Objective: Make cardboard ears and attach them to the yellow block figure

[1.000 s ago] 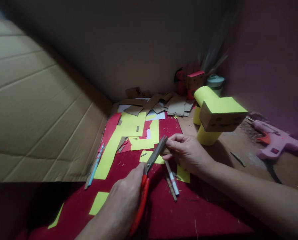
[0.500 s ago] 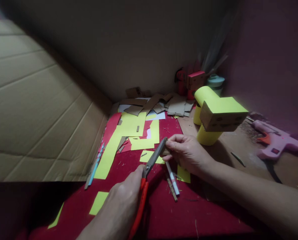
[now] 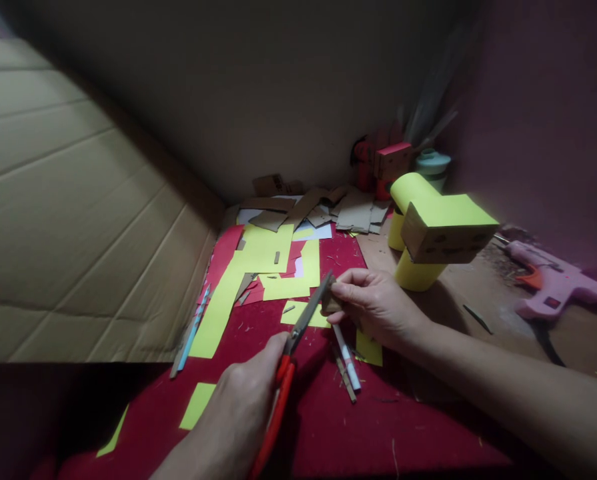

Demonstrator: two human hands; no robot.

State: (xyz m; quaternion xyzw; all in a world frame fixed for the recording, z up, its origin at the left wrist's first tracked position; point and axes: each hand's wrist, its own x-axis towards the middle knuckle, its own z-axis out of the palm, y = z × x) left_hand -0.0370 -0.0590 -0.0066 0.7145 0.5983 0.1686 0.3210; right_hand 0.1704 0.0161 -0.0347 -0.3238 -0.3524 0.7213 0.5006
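My left hand [image 3: 243,393] is closed around the red handles of a pair of scissors [image 3: 306,319]. The dark blades point up and to the right, their tips beside my right hand [image 3: 371,300]. Between the thumb and fingers of that hand is a small piece of brown cardboard [image 3: 332,304], partly hidden by the fingers. The blades lie against or very close to its left edge; I cannot tell whether they touch. Below it, a white pen-like stick [image 3: 347,360] and a thin cardboard strip [image 3: 345,379] rest on the red cloth [image 3: 378,433].
A yellow paper-and-cardboard animal figure [image 3: 451,230] stands behind my right hand. At the right lies a pink glue gun [image 3: 561,277]. Yellow paper sheets [image 3: 221,313] and cardboard scraps [image 3: 358,210] are spread farther back. A large cardboard panel [image 3: 88,220] rises at the left.
The scissors and my left hand have shifted slightly left and turned a little. More of the cardboard piece shows beside the blades. My right hand stays almost still.
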